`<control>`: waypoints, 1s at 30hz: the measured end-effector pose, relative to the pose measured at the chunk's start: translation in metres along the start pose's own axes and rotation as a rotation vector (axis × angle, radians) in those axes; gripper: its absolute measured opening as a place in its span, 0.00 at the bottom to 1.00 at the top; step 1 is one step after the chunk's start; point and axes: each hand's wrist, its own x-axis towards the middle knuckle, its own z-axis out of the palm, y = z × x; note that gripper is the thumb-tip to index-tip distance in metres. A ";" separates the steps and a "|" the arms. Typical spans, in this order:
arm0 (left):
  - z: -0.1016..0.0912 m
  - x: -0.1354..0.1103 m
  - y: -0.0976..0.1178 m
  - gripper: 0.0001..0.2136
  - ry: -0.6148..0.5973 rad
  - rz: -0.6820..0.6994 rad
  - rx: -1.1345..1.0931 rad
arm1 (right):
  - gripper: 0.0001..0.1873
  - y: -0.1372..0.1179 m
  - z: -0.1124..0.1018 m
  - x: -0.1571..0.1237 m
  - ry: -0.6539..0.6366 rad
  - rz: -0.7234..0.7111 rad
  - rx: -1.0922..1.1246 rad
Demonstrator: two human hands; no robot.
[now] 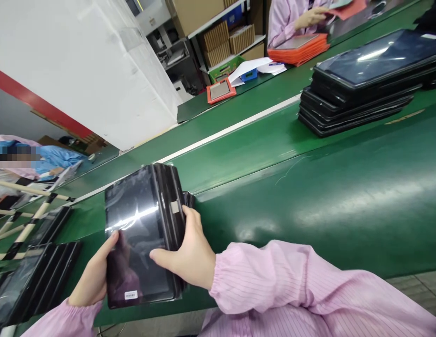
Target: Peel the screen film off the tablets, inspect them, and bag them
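Pink sleeve [291, 290]; left hand [93, 276]; right hand [189, 250]; black tablet stack [140, 229] between fingers [191, 224]

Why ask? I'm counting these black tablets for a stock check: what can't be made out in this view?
All in the head view:
- Label on the held tablet stack: print too small to read.
- That stack's lower tablets: partly hidden by the top tablet and the right hand.
- Far stack: cut off by the right edge.
- Lower-left stack: cut off by the left edge.
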 end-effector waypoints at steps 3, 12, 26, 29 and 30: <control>0.026 -0.003 -0.002 0.07 -0.127 -0.049 -0.087 | 0.54 0.001 -0.023 -0.012 0.135 -0.071 0.012; 0.120 0.006 -0.038 0.23 -0.701 0.067 0.275 | 0.44 0.033 -0.098 -0.049 0.464 0.020 -0.039; 0.140 -0.006 -0.098 0.29 -0.835 0.113 0.252 | 0.38 0.101 -0.156 -0.052 0.447 0.113 -0.332; 0.130 -0.004 -0.107 0.29 -0.825 0.166 0.280 | 0.44 0.105 -0.157 -0.049 0.413 0.074 -0.251; 0.127 -0.003 -0.111 0.29 -0.822 0.184 0.290 | 0.45 0.106 -0.155 -0.048 0.411 0.050 -0.237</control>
